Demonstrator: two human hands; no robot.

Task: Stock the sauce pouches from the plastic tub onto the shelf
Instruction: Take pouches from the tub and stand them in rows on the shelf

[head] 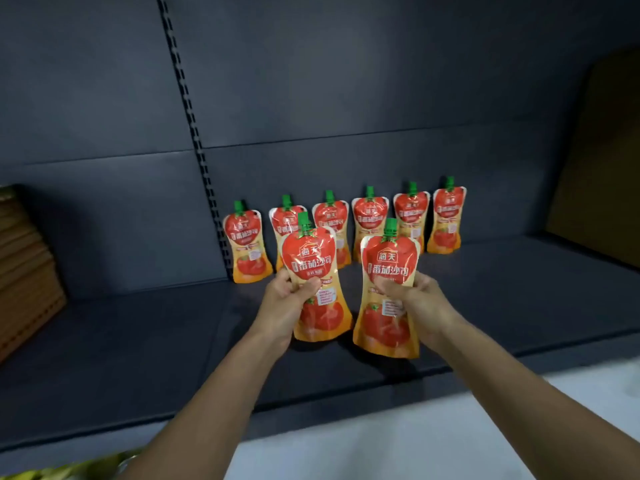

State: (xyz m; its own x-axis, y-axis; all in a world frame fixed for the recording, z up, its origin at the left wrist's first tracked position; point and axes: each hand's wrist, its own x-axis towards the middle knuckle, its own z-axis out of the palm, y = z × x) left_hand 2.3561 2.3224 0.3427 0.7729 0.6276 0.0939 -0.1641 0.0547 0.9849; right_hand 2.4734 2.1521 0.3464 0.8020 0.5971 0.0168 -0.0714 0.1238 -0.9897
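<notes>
Two at once, placing step: left hand (pixel 280 306) curls round the left tomato sauce pouch (pixel 308 254), right tomato sauce pouch (pixel 389 261) sits gripped in the right hand (pixel 422 299), both upright just in front of the back row (pixel 370 216). Next, I reckon: stand them down as row two.

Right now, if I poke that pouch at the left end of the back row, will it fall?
Likely tips: the pouch stands tall on a narrow base. Probably squashy too, since its film looks glossy and wrinkled.
</notes>
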